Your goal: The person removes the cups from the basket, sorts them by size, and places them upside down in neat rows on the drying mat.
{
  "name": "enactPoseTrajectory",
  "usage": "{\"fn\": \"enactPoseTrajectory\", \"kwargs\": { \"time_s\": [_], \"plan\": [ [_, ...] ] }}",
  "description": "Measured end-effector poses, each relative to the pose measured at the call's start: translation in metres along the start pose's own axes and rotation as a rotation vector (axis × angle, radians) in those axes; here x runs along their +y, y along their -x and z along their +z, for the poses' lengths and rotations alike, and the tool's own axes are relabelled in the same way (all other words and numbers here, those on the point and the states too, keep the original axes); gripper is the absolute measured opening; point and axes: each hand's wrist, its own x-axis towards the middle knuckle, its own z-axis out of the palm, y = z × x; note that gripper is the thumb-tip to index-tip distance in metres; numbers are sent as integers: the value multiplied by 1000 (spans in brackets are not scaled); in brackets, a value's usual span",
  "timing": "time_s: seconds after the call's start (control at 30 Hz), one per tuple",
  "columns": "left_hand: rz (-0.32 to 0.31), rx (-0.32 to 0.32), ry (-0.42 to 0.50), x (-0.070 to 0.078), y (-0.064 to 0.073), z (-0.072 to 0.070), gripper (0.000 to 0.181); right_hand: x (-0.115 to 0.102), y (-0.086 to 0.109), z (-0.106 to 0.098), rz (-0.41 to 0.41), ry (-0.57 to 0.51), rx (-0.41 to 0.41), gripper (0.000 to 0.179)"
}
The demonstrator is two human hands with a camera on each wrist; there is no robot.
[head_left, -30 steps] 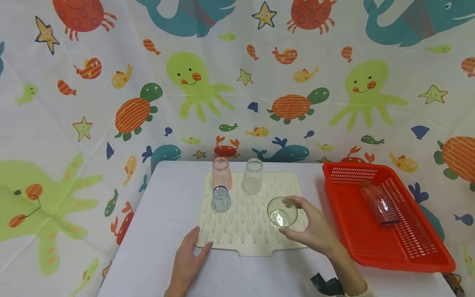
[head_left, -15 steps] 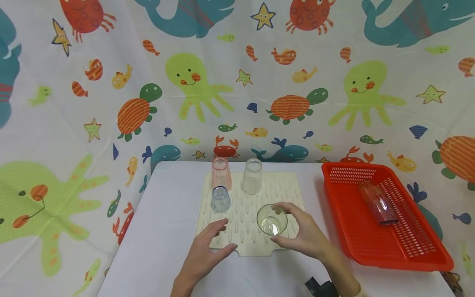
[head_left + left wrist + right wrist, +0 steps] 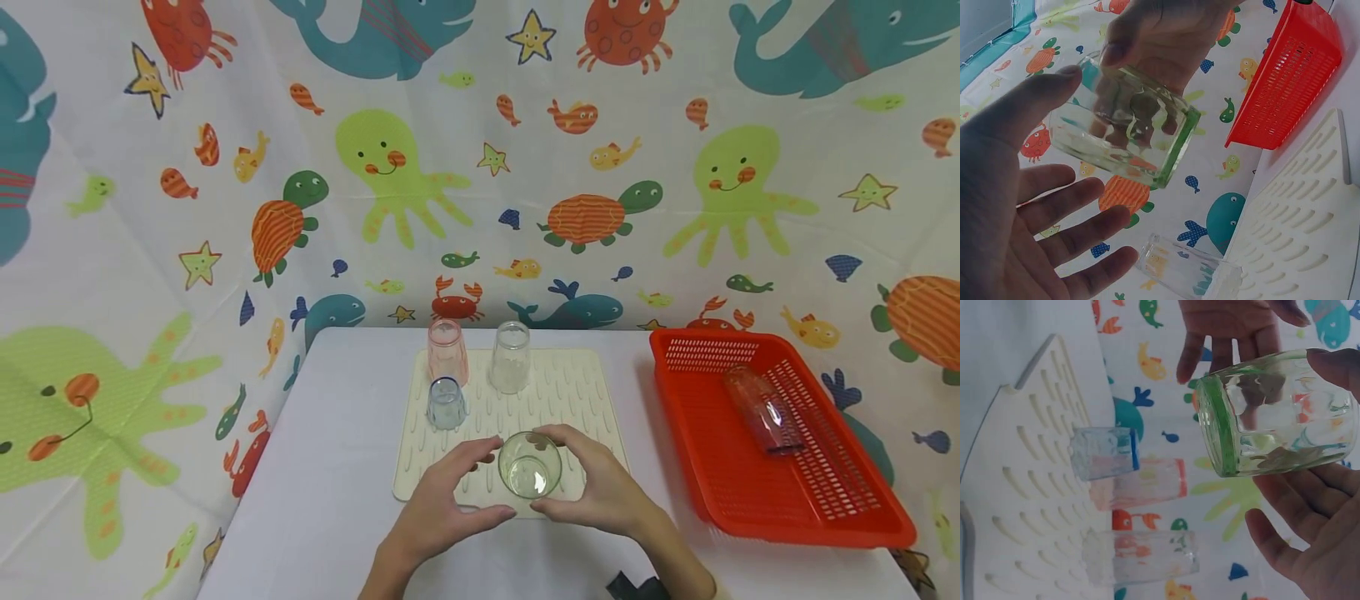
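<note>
In the head view my right hand [image 3: 603,492] grips a pale green glass tumbler [image 3: 529,477] between thumb and fingers, above the front part of a cream drying mat [image 3: 577,379]. The tumbler's mouth faces up. My left hand [image 3: 450,508] is beside it on the left, thumb and fingers spread apart. In the left wrist view the left thumb comes near the rim of the tumbler [image 3: 1129,134], with the other fingers extended below it. The right wrist view shows the thick green base of the tumbler [image 3: 1219,428] held over the table.
On the mat's left half stand a small blue glass [image 3: 446,406], a pink glass [image 3: 447,358] and a clear glass [image 3: 512,364]. A red plastic basket [image 3: 693,450] at the right contains a reddish glass [image 3: 765,412] lying on its side. A sea-animal curtain [image 3: 480,192] hangs behind.
My right hand has carried the green tumbler left and toward me. My left hand has left the mat's front-left corner and moved right, up beside the tumbler.
</note>
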Motion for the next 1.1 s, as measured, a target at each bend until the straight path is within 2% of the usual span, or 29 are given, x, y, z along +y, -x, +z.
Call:
{"fn": "enactPoseTrajectory", "kwargs": {
  "time_s": [0.1, 0.2, 0.33, 0.57, 0.8, 1.1],
  "plan": [
    [53, -5, 13, 3, -3, 2, 73, 0, 0, 2, -7, -13, -17, 76],
    [70, -4, 17, 6, -4, 2, 72, 2, 1, 4, -36, -18, -24, 76],
    [45, 0, 10, 9, -5, 2, 73, 2, 2, 6, -57, -29, -32, 75],
    [85, -17, -11, 12, -7, 1, 74, 0, 2, 7, -49, -52, -49, 74],
    [97, -38, -61, 12, -8, 2, 77, 2, 3, 9, -91, -65, -64, 73],
    [118, 2, -49, 14, -8, 4, 73, 4, 5, 12, -110, -89, -43, 75]
  ]
}}
